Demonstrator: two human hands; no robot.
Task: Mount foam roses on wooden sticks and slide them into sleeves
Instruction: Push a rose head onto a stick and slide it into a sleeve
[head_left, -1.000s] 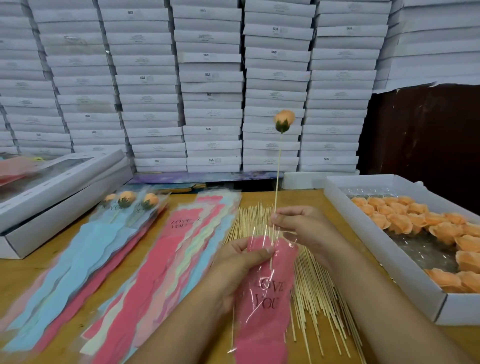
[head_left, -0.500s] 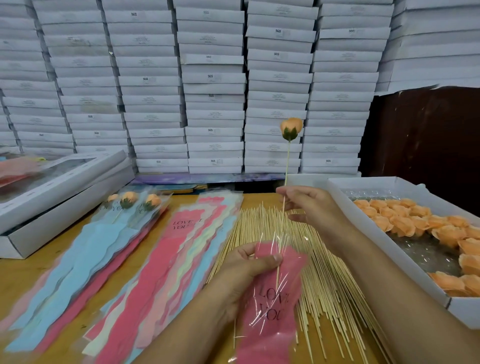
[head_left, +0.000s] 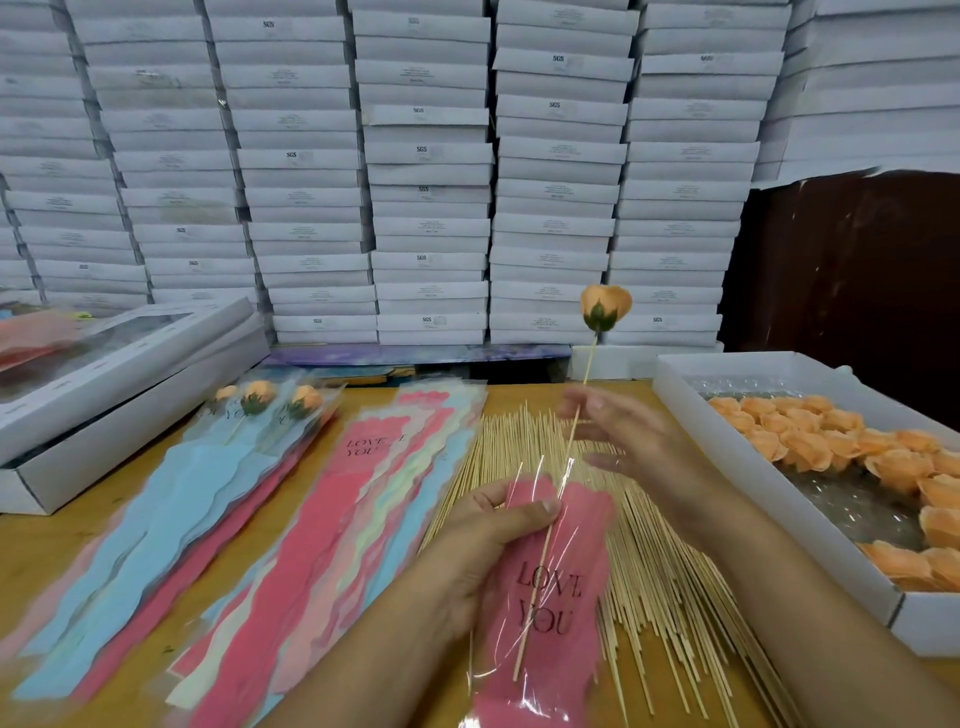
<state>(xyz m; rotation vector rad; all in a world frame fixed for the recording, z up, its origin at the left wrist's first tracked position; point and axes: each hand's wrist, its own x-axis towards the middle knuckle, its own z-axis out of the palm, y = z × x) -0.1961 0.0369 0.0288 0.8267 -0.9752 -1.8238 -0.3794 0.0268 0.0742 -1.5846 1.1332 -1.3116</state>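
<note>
Sliding stage: left hand (head_left: 483, 540) grips the pink sleeve (head_left: 545, 613) near its mouth, thumb pressed on the film, likely to hold the opening steady. Wooden stick (head_left: 550, 519) is already partway inside, its lower tip visible through the clear film below the "LOVE YOU" print. Foam rose (head_left: 605, 307) sits on the stick's top, well above the sleeve mouth. Right hand (head_left: 628, 441) is blurred beside the stick, fingers fairly spread; cannot tell if it pinches the stick. Loose sticks (head_left: 649, 561) lie under both hands. Box of roses (head_left: 779, 499) edge is close on the right; sleeve stack (head_left: 332, 519) on the left. Open room is above.
</note>
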